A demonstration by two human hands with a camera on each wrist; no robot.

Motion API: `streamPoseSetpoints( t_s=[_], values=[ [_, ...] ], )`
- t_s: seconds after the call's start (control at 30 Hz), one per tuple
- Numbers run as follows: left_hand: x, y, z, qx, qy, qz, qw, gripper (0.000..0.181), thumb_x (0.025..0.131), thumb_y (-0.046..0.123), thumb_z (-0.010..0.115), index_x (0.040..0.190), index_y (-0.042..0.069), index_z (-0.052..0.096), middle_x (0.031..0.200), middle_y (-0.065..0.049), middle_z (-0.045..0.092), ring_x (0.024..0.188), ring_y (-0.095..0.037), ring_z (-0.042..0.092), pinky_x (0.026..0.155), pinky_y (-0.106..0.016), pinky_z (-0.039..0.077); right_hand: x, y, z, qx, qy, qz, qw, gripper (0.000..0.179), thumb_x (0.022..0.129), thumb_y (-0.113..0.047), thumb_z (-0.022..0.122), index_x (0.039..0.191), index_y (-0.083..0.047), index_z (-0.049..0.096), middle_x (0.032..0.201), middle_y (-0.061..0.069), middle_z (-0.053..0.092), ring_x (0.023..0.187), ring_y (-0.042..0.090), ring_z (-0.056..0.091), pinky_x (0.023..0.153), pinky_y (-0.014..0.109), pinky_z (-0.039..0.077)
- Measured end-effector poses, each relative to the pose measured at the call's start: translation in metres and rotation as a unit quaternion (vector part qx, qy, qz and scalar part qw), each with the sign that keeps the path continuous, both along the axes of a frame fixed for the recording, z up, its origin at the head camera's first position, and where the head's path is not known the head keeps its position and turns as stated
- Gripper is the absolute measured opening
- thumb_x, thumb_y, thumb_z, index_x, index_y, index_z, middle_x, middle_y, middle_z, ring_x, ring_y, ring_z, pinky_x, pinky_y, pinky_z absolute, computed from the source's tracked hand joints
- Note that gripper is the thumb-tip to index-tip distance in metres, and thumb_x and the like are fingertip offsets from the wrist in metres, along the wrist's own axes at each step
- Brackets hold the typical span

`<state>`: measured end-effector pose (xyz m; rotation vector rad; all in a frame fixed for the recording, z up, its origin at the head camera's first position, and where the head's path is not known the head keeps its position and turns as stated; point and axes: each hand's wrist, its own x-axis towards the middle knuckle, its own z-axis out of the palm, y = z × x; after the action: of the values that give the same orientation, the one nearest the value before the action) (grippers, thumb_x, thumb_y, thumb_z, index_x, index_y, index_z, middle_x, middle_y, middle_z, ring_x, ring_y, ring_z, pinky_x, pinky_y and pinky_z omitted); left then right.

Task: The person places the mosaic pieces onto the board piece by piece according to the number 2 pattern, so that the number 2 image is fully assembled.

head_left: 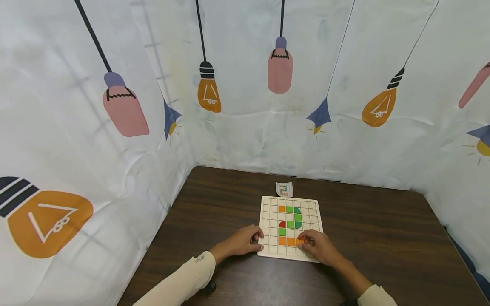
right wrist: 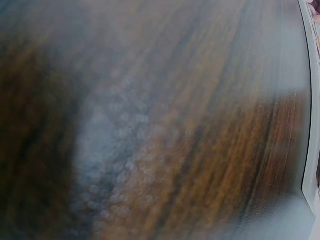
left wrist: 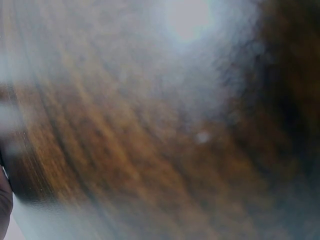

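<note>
A pale wooden grid board (head_left: 269,217) lies on the dark table, with square and rounded tiles set in its cells. My left hand (head_left: 243,240) holds the board's left edge, thumb and fingertips at the rim. Over the lower right part of the board, my right hand (head_left: 320,247) pinches an orange tile (head_left: 300,241) at the end of the bottom orange row. Green tiles (head_left: 282,232) and a red rounded tile (head_left: 282,224) sit higher up. In the left wrist view only a sliver of the hand shows at the left border.
Just behind the board lies a small paper card (head_left: 284,189) with a coloured grid pattern. The brown wood-grain table (head_left: 375,229) extends to both sides. White curtains (head_left: 245,136) printed with lamps hang around its back and left.
</note>
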<state>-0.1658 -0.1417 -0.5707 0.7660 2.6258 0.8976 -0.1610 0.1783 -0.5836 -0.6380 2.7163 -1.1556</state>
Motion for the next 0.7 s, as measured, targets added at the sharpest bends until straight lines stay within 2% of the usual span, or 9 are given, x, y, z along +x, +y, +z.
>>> streamPoseSetpoints(
  t_s=[0.17, 0.47, 0.7],
  values=[
    [0.0006, -0.0008, 0.0014, 0.001, -0.003, -0.001, 1.0, 0.025, 0.088, 0.028, 0.075, 0.106, 0.016, 0.061, 0.09, 0.005, 0.051, 0.076, -0.003, 0.047, 0.071, -0.019, 0.041, 0.0002, 0.0002, 0.0002, -0.007, 0.008, 0.007, 0.9999, 0.016, 0.088, -0.015, 0.077, 0.103, -0.011, 0.072, 0.082, -0.009, 0.056, 0.074, 0.001, 0.048, 0.063, 0.02, 0.041],
    [0.0001, -0.0025, 0.002, 0.001, -0.002, -0.008, 1.0, 0.026, 0.089, 0.03, 0.074, 0.107, 0.016, 0.062, 0.09, 0.005, 0.052, 0.076, -0.003, 0.047, 0.071, -0.019, 0.041, 0.0025, 0.0001, -0.0005, -0.019, 0.05, 0.008, 0.9985, 0.015, 0.086, -0.013, 0.078, 0.1, -0.011, 0.073, 0.082, -0.01, 0.057, 0.075, 0.0, 0.049, 0.063, 0.02, 0.041],
    [0.0003, -0.0024, 0.0024, -0.002, -0.005, -0.009, 0.9999, 0.025, 0.089, 0.028, 0.075, 0.106, 0.015, 0.062, 0.09, 0.004, 0.052, 0.075, -0.003, 0.047, 0.071, -0.019, 0.041, 0.0039, -0.0016, 0.0005, -0.008, 0.019, -0.002, 0.9998, 0.018, 0.087, -0.016, 0.078, 0.103, -0.014, 0.072, 0.083, -0.011, 0.057, 0.075, 0.001, 0.049, 0.066, 0.02, 0.042]
  ],
)
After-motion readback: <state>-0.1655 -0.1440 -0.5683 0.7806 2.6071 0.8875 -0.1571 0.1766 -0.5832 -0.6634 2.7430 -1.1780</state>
